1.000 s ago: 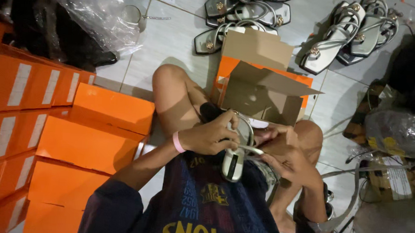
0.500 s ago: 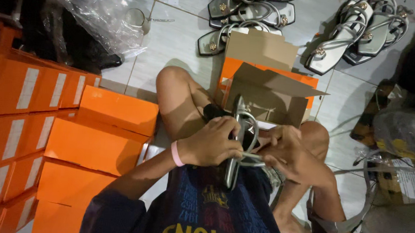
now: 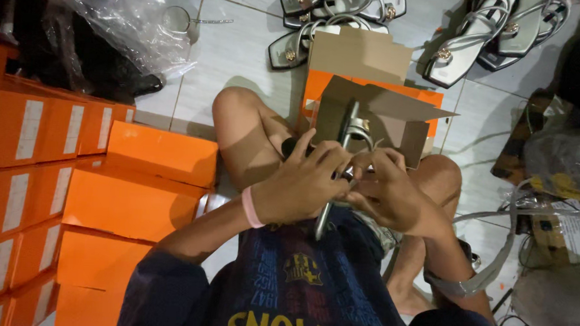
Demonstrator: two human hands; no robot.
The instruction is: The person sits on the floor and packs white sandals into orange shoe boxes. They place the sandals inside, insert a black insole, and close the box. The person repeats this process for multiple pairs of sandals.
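Observation:
I sit cross-legged on a tiled floor. My left hand (image 3: 302,183), with a pink band at the wrist, grips a silver strappy sandal (image 3: 341,142) held on edge over my lap. My right hand (image 3: 384,188) holds the same sandal from the other side, its fingers at the straps and gold buckle. Just beyond my hands stands an open orange shoe box (image 3: 379,101) with brown cardboard flaps.
Stacks of shut orange shoe boxes (image 3: 123,194) fill the left. Several silver sandals (image 3: 341,13) lie on the tiles at the top, more at the top right (image 3: 488,34). Crumpled clear plastic (image 3: 129,22) and dark items sit top left. Bags and straps clutter the right (image 3: 561,170).
The sandal has turned from flat-facing to edge-on and risen toward the open box. Both hands stayed closed around it.

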